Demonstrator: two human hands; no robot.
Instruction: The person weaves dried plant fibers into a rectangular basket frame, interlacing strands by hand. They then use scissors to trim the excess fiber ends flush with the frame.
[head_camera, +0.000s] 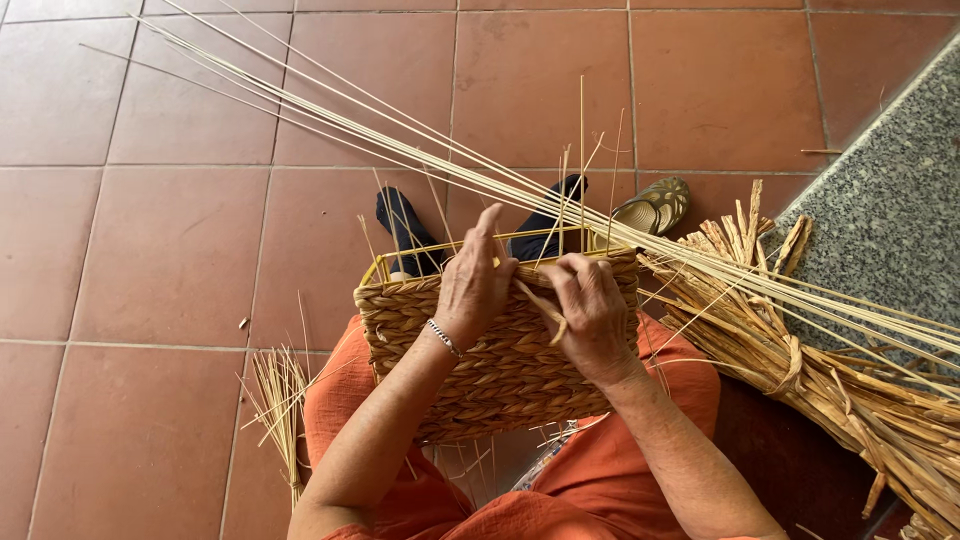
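A half-woven straw basket (480, 370) on a yellow wire frame (440, 248) rests on my lap, its woven side facing up. My left hand (472, 283) lies flat on the upper weave near the rim, index finger stretched toward the frame; a bracelet circles the wrist. My right hand (590, 310) is closed on a flat straw strand (545, 305) that loops between both hands at the basket's top edge. Thin upright stakes (581, 160) rise from the rim.
A long bundle of thin pale reeds (400, 135) runs diagonally from top left to right. A sheaf of dried straw (820, 370) lies at my right beside a granite step (890, 220). A sandal (655, 205) and loose straws (275, 400) lie on the terracotta tiles.
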